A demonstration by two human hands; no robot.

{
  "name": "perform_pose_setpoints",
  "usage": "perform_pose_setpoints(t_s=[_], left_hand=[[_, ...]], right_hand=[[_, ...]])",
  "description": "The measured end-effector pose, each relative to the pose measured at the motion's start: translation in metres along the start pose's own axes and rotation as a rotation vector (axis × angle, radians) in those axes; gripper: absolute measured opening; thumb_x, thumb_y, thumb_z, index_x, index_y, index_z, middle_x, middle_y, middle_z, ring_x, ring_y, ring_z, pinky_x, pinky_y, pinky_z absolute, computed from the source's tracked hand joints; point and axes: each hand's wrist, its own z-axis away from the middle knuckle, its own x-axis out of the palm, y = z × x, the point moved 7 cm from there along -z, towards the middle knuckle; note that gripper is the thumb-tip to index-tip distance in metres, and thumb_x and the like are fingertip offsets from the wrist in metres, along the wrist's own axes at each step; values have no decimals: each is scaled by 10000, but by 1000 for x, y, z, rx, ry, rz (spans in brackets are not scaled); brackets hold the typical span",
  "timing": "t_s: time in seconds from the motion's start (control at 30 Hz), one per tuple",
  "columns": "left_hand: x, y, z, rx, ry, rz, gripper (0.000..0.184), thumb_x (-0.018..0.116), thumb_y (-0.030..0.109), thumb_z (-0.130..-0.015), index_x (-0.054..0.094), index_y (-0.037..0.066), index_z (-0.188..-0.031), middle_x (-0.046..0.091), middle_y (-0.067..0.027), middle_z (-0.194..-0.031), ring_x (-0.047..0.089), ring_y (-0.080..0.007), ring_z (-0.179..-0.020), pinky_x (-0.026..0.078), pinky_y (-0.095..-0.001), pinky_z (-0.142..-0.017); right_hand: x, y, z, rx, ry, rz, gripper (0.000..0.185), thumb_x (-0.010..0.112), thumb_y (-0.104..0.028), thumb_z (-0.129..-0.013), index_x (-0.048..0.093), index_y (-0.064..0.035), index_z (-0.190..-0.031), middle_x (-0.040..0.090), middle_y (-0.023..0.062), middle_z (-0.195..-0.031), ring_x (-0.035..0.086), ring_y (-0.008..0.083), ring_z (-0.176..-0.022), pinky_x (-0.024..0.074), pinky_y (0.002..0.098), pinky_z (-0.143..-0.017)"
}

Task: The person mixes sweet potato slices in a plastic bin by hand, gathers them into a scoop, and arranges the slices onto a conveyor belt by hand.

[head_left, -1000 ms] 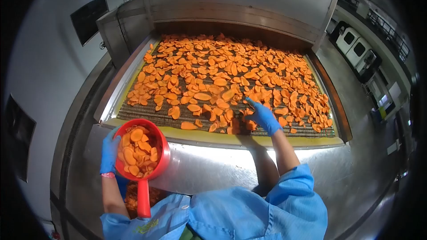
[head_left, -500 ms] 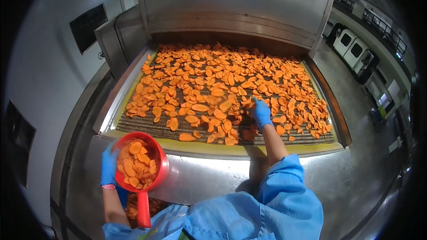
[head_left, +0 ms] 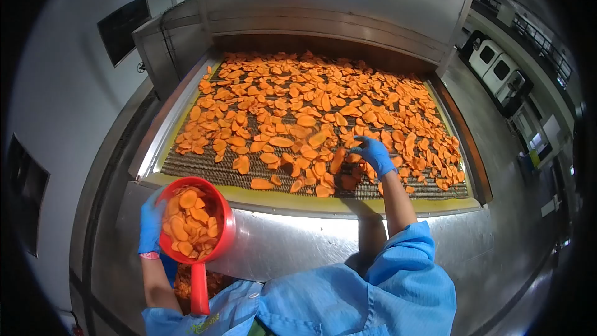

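My left hand, in a blue glove, grips the left side of a red dipper. Orange slices, which look like carrot slices, fill much of the dipper, and its handle points down towards my body. Over the near part of a mesh conveyor belt is my right hand, gloved in blue as well. Its fingers are apart and reach left just above the slices. One long orange slice stands tilted just left of the fingertips, apart from them.
Slices cover most of the belt, more thinly along its near edge. A metal ledge lies between the belt and my body. Below the dipper, a container holds more orange pieces. A steel housing rises behind the belt.
My right hand has moved slightly right and up, and a long slice now shows left of its fingers. My left hand and the dipper have barely shifted.
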Motion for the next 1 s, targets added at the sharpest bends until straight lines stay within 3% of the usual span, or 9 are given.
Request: perform_pose_setpoints(t_s=[0.1,0.17,0.23,0.4,0.5,0.53,0.67,0.87,1.0], left_hand=[[2,5,1,-2,2,1,398,473,-49,-890,536,-58,-1282,623,-137,-1186,601,-170,-1035,478,-278,-907],[4,3,3,-18,5,12,396,470,-53,-889,540,-56,-1279,624,-137,-1185,602,-174,-1038,478,-280,-910],[2,1,1,2,2,46,393,466,-54,-889,545,-52,-1274,623,-138,-1189,603,-182,-1044,477,-286,-917],[-4,-12,-1,-24,12,89,401,460,-54,-890,535,-53,-1284,619,-144,-1192,601,-183,-1044,474,-286,-919],[-1,0,0,5,12,1,404,458,-58,-888,535,-53,-1285,620,-142,-1188,599,-182,-1046,472,-286,-920],[-1,-4,0,3,2,48,404,459,-57,-888,535,-54,-1284,620,-141,-1186,599,-184,-1047,471,-289,-922],[-2,-13,-2,-11,-8,124,402,461,-49,-888,533,-60,-1284,617,-146,-1187,594,-191,-1059,462,-300,-936],[-6,-15,-4,52,-35,48,392,480,-28,-910,512,-59,-1300,600,-153,-1214,600,-209,-1057,489,-307,-913],[-5,-18,-3,18,-20,103,392,471,-16,-922,503,-52,-1311,600,-147,-1207,598,-202,-1054,485,-303,-919]], right_hand=[[-14,42,-6,117,127,248,550,738,-382,-809,591,-147,-1284,691,115,-1006,661,278,-901,524,400,-778],[-20,40,12,-107,238,297,526,731,-403,-806,599,-202,-1274,671,118,-1035,648,287,-942,521,405,-774],[-7,25,47,-81,89,293,387,734,-377,-803,660,-241,-1157,667,125,-1034,639,304,-964,513,401,-813],[-1,105,24,-91,279,-174,191,651,-63,-848,699,-65,-1033,683,82,-798,627,127,-671,496,275,-609],[-17,143,28,134,226,-415,238,651,-141,-831,708,-129,-1062,715,102,-867,671,212,-752,521,331,-680],[-33,128,48,203,241,-99,310,684,-221,-838,682,-176,-1145,703,98,-970,671,220,-783,520,335,-706],[-19,93,66,-4,319,-39,531,724,-411,-805,583,-247,-1290,617,106,-1162,651,270,-936,515,366,-789],[18,66,50,-60,300,263,175,684,-263,-805,689,-160,-945,648,149,-931,635,363,-870,519,420,-751],[-8,83,51,-30,491,190,199,635,-186,-805,700,-186,-993,652,151,-990,643,360,-869,522,422,-743]])
